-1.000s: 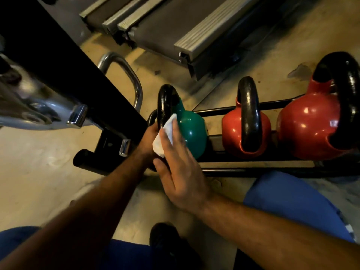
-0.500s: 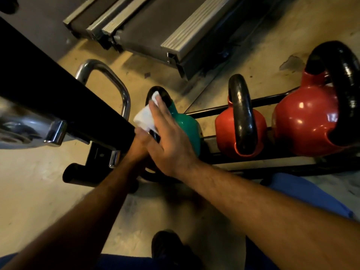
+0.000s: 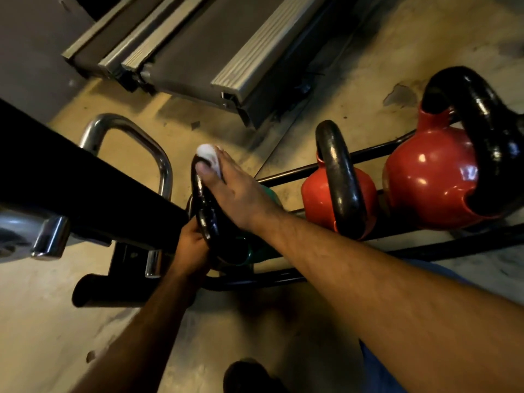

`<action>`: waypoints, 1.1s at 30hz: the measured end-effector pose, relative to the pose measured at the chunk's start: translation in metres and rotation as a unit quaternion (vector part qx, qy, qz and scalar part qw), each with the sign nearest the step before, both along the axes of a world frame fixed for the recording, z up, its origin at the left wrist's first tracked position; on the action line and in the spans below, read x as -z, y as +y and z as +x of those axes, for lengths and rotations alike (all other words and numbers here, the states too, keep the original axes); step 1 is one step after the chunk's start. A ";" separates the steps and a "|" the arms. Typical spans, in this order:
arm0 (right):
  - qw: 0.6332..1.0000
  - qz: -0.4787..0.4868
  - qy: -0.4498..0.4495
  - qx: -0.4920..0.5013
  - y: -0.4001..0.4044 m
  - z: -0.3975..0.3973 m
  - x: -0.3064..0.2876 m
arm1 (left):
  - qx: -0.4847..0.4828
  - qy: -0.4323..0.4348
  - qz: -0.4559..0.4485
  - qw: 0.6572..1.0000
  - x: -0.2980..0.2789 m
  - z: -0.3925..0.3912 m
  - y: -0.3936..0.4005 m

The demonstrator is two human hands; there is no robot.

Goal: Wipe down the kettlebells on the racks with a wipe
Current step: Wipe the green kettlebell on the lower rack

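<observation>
Green kettlebell (image 3: 268, 194) sits at the left end of the low black rack (image 3: 442, 251), beside two red kettlebells (image 3: 317, 199). Right hand (image 3: 238, 191) lies over the far end of its black handle (image 3: 207, 222), fingers curled round a white wipe (image 3: 208, 154). Left hand (image 3: 191, 245) grips the handle's near end.

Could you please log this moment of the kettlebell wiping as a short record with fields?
Being wiped: green kettlebell, at its black handle
Right hand: presses the white wipe on the handle's top
Left hand: grips the handle lower down
Waiting: small red kettlebell, large red kettlebell, untouched
Support: black rack on the floor
</observation>
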State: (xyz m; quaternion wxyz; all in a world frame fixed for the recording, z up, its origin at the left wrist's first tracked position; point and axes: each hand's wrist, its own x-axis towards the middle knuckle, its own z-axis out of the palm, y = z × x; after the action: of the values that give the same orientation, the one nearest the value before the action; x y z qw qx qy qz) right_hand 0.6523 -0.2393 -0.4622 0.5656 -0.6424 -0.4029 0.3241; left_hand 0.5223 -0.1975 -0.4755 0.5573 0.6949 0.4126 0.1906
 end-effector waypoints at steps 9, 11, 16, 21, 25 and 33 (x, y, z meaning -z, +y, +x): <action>0.999 0.020 0.011 -0.031 -0.015 -0.005 0.009 | 0.011 0.004 0.018 1.000 0.002 0.002 0.001; 0.998 -0.016 0.039 -0.040 -0.008 0.005 -0.003 | -0.003 0.006 0.011 1.000 0.002 0.003 0.007; 0.997 -0.054 -0.004 -0.048 -0.004 0.009 -0.003 | 0.013 0.000 0.005 1.000 0.002 -0.001 0.009; 0.998 0.002 -0.034 -0.053 -0.014 -0.004 0.013 | 0.050 0.058 0.015 0.997 0.002 0.001 0.014; 0.997 -0.019 0.067 -0.036 0.000 0.011 -0.003 | 0.038 0.005 -0.001 0.999 0.001 0.001 0.020; 0.998 -0.016 0.044 -0.049 -0.004 0.011 -0.002 | 0.017 0.009 -0.018 1.000 0.001 -0.003 0.018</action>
State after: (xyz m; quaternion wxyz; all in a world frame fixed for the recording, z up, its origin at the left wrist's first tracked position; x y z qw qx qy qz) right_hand 0.6631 -0.2438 -0.4605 0.5555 -0.6162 -0.4035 0.3860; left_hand 0.5198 -0.1794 -0.4765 0.5694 0.6934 0.4088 0.1670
